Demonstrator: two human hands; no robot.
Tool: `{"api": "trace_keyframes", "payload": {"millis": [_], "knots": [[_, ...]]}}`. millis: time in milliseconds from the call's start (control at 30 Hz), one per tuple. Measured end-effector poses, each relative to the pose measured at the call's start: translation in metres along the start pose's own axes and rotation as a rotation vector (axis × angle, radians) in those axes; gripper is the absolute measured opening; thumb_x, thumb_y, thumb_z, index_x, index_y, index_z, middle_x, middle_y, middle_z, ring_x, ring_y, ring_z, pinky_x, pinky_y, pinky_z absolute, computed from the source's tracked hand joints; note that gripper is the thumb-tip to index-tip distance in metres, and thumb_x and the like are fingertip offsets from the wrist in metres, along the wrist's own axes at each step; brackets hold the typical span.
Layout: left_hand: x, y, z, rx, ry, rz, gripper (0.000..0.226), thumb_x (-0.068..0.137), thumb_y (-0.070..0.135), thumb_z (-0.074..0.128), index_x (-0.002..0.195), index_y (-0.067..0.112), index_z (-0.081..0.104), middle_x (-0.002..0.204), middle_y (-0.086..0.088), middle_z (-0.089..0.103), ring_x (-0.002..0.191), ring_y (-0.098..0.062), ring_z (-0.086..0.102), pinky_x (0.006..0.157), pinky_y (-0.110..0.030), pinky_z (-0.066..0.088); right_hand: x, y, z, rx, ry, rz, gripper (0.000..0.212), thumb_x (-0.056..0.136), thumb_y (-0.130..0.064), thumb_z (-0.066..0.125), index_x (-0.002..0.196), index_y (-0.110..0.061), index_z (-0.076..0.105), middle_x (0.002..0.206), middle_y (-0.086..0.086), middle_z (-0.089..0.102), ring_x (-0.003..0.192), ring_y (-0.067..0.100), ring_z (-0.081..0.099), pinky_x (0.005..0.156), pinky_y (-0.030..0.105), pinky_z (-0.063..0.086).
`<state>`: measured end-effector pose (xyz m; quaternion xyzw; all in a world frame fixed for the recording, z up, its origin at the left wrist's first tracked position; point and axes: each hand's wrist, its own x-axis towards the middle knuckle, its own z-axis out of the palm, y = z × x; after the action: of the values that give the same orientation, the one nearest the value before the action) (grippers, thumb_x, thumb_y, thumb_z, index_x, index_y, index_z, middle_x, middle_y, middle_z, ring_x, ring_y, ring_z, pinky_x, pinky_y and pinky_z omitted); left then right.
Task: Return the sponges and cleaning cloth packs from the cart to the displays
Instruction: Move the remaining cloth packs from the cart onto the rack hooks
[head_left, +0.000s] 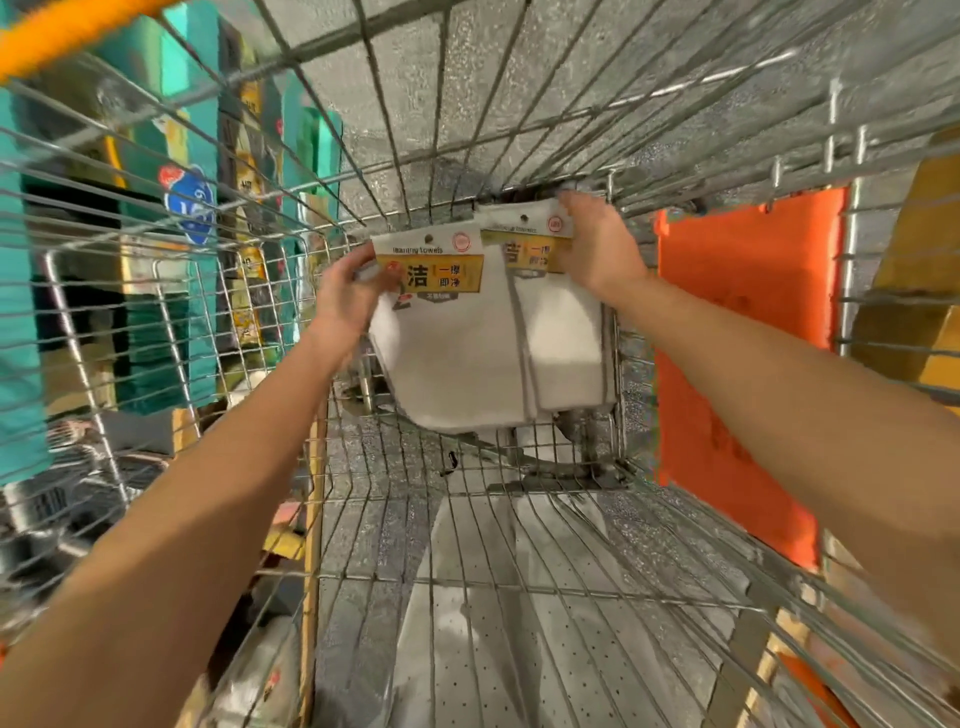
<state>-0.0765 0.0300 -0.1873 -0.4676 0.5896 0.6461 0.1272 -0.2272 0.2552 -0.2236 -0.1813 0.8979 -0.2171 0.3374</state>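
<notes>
Steel wire fills the frame: we look down into the cart (545, 587), its grid walls fanning out to every edge and its orange handle (62, 31) crossing the upper left corner. Speckled grey floor (519, 78) shows through the wires at the top, and a white dotted sheet (493, 654) shows through the basket bottom in the lower middle. Teal shelving (21, 291) with blurred goods runs down the left side; a bright orange panel (743, 322) stands outside the wire at the right. Both bare forearms reach in from the lower corners toward the centre, where two white cleaning cloth packs are held side by side above the basket bottom at the cart's far end. The left pack (457, 353) overlaps the right pack (566, 332). Our left hand (345, 296) has its grip clamped on the left pack, thumb on the yellow label. Our right hand (597, 249) has its grip closed over the right pack's upper right corner, fingers curled on the header card.
</notes>
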Motion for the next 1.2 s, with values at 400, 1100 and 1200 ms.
{"api": "trace_keyframes", "payload": {"millis": [400, 1100, 1200], "knots": [[-0.026, 0.004, -0.007, -0.047, -0.079, 0.068, 0.024, 0.090, -0.004, 0.055, 0.111, 0.006, 0.060, 0.095, 0.001, 0.072, 0.083, -0.013, 0.071, 0.069, -0.023, 0.056, -0.015, -0.001, 0.013, -0.429, -0.051, 0.000, 0.056, 0.081, -0.016, 0.061, 0.132, -0.008, 0.039, 0.124, 0.024, 0.045, 0.116, 0.039, 0.040, 0.087, 0.045, 0.039], [-0.036, -0.006, -0.049, 0.036, -0.099, 0.144, 0.030, 0.091, 0.005, 0.055, 0.120, 0.014, 0.059, 0.117, -0.007, 0.068, 0.102, -0.023, 0.066, 0.079, -0.031, 0.053, -0.018, -0.006, 0.012, -0.171, -0.065, 0.213, 0.055, 0.078, -0.019, 0.069, 0.126, -0.011, 0.045, 0.115, 0.020, 0.059, 0.114, 0.039, 0.050, 0.092, 0.042, 0.046], [-0.042, -0.003, -0.051, 0.032, -0.092, 0.129, 0.032, 0.091, 0.005, 0.056, 0.122, 0.011, 0.057, 0.116, -0.010, 0.068, 0.100, -0.023, 0.067, 0.079, -0.031, 0.056, -0.031, -0.008, -0.004, 0.089, -0.071, 0.208, 0.043, 0.083, -0.005, 0.063, 0.124, -0.010, 0.055, 0.108, 0.010, 0.063, 0.097, 0.023, 0.056, 0.079, 0.025, 0.047]]}}
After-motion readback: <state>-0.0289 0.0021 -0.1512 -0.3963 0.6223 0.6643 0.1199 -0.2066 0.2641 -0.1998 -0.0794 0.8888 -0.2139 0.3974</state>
